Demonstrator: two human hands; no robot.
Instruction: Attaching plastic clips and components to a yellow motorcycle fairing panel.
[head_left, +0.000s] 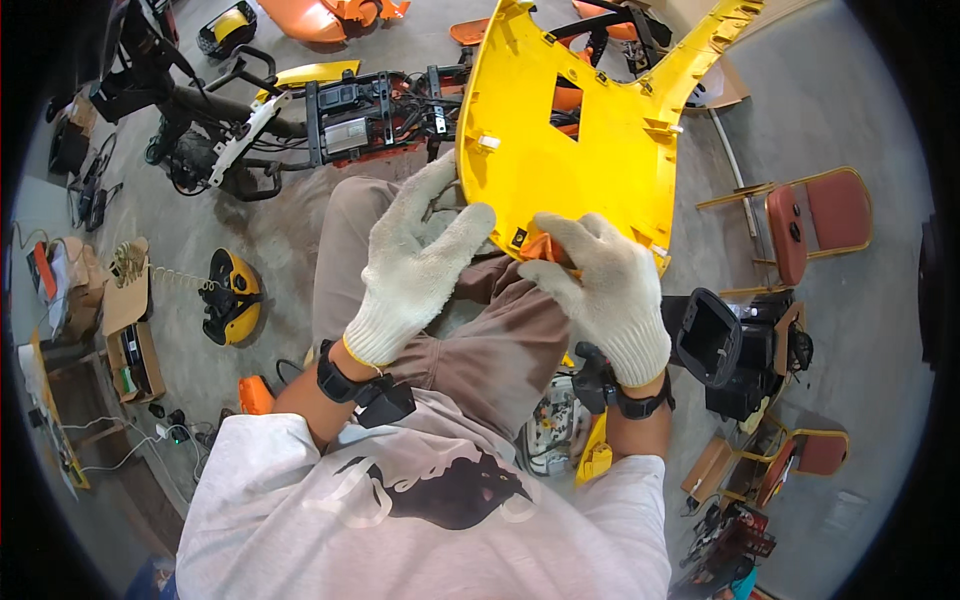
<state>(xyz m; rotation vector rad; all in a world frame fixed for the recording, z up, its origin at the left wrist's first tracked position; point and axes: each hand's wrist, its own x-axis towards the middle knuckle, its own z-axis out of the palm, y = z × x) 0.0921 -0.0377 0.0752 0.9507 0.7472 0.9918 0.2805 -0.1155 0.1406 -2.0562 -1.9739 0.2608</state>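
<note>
A large yellow plastic body panel (620,150), with clips along its edges and a diamond-shaped cutout, stands tilted before my knees, its inner side toward me. My left hand (415,265), in a white knit glove, is at its lower left edge; the fingers are spread, with the thumb and forefinger beside or against the rim. At the bottom edge, my gloved right hand (605,290) pinches a small orange piece (542,250) against the panel. Whether that piece is soft or hard I cannot tell. A small dark clip (519,237) sits just left of it.
Beyond my knees lies a stripped scooter frame (370,110) with exposed wiring. Orange panels (305,18) rest on the floor behind it. A yellow-and-black part (235,297) is at left near an open cardboard box (130,350). Red chairs (835,210) and a black bin-like part (710,338) stand at right.
</note>
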